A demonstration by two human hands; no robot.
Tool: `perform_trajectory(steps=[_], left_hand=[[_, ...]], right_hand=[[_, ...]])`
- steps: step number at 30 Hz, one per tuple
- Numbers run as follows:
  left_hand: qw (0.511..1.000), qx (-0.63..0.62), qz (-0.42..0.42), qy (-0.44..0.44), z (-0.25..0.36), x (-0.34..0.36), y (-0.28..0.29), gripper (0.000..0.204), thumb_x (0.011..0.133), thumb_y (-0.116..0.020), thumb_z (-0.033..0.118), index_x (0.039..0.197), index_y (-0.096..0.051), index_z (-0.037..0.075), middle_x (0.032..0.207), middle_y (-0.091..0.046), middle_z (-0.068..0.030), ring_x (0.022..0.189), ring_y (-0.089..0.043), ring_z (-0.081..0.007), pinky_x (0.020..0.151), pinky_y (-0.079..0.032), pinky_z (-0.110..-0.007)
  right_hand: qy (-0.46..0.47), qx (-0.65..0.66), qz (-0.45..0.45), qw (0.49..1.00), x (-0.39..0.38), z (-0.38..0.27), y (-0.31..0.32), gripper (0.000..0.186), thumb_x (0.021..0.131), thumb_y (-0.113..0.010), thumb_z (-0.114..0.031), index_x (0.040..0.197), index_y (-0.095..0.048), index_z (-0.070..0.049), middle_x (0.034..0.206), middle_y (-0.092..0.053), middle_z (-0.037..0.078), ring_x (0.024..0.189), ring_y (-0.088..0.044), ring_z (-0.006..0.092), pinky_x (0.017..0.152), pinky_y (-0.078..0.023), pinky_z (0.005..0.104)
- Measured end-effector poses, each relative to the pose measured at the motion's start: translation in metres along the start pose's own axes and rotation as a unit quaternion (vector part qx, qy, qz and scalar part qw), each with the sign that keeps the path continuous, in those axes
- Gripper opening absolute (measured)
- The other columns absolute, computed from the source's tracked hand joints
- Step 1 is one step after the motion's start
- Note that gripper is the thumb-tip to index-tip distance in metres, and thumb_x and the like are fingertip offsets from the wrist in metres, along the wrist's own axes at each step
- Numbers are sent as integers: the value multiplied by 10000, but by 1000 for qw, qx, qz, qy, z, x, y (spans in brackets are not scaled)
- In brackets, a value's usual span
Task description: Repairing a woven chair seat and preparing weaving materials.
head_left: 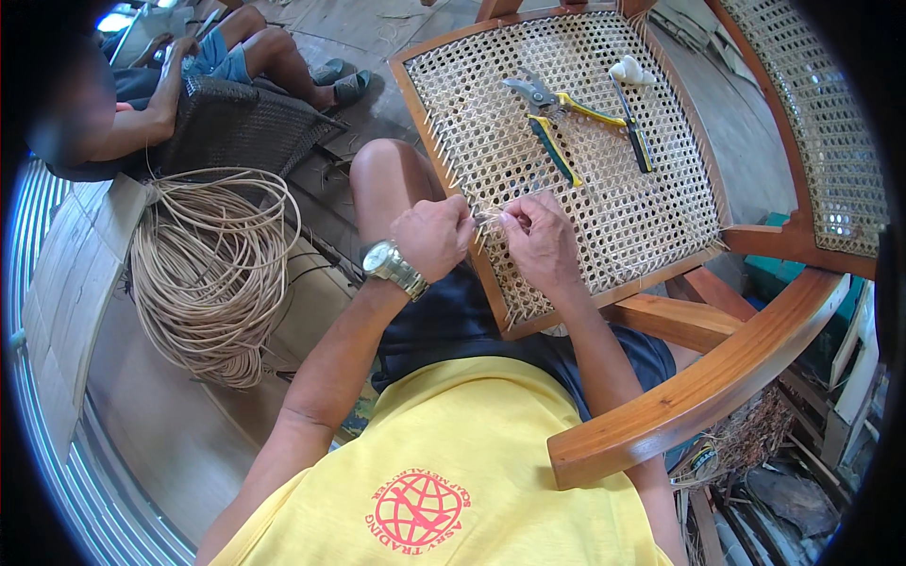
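Right hand [543,241]: thumb and forefinger pinched together on a pale cane strand [488,219].
Left hand [432,236]: wristwatch [394,268] behind it; fingers curled in at the strand, but whether they clamp it I cannot tell.
Cane strand: between the two hands, at the seat frame's edge.
Cane seat [462,85]: beneath the right hand, spreading ahead of both; wooden frame, ragged ends along its left edge.
Pruning shears [547,99]: ahead of the right hand, lying on the weave.
Slim tool, dark handle [638,144]: ahead and right of the right hand, beside a white lump [632,71].
Cane coil [212,274]: left of the left hand, well apart.
Likely faults: strand snapping, from a hard or sharp pull; slack weave, from a slipping pinch; pricked fingers, from stiff ends; tools sliding, from a tipped seat.
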State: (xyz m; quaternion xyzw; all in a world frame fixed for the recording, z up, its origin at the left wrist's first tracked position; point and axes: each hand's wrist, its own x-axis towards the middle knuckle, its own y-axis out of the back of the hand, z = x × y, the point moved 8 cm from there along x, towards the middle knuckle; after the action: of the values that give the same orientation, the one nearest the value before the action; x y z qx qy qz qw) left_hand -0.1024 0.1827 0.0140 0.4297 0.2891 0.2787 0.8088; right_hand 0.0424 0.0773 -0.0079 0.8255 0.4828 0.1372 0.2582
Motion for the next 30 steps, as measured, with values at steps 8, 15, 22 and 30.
perform_trajectory(steps=[8, 15, 22, 30], left_hand=[[993, 92, -73, -11, 18, 13, -13, 248, 995, -654, 328, 958, -727, 93, 834, -750, -193, 822, -740, -429, 760, -592, -540], [993, 101, -55, -22, 29, 13, -32, 250, 1006, -658, 290, 1016, -682, 42, 872, -740, -235, 858, -734, -468, 780, -592, -546], [998, -56, -1, 25, 8, 9, -28, 296, 991, -709, 343, 913, -748, 60, 772, -739, -204, 790, -747, -404, 749, -591, -512], [997, 58, 51, 17, -10, 5, 23, 370, 991, -711, 425, 909, -717, 64, 773, -736, -185, 776, -745, -397, 733, -584, -516]], right_hand=[[83, -72, 27, 994, -1, -6, 24, 76, 886, -713, -20, 867, -648, 15, 1125, -608, 180, 989, -682, 325, 846, -582, 424], [93, -95, 2, 991, 4, -13, 15, 95, 875, -734, -34, 887, -651, 12, 1090, -609, 168, 998, -663, 350, 909, -550, 458], [124, -92, -42, 987, 4, -14, 0, 75, 851, -723, -28, 907, -678, -7, 1063, -596, 137, 1002, -642, 345, 892, -534, 472], [159, -127, -23, 979, -9, -18, 1, 194, 865, -743, -72, 1040, -664, -39, 1104, -587, 125, 1059, -628, 336, 924, -513, 480]])
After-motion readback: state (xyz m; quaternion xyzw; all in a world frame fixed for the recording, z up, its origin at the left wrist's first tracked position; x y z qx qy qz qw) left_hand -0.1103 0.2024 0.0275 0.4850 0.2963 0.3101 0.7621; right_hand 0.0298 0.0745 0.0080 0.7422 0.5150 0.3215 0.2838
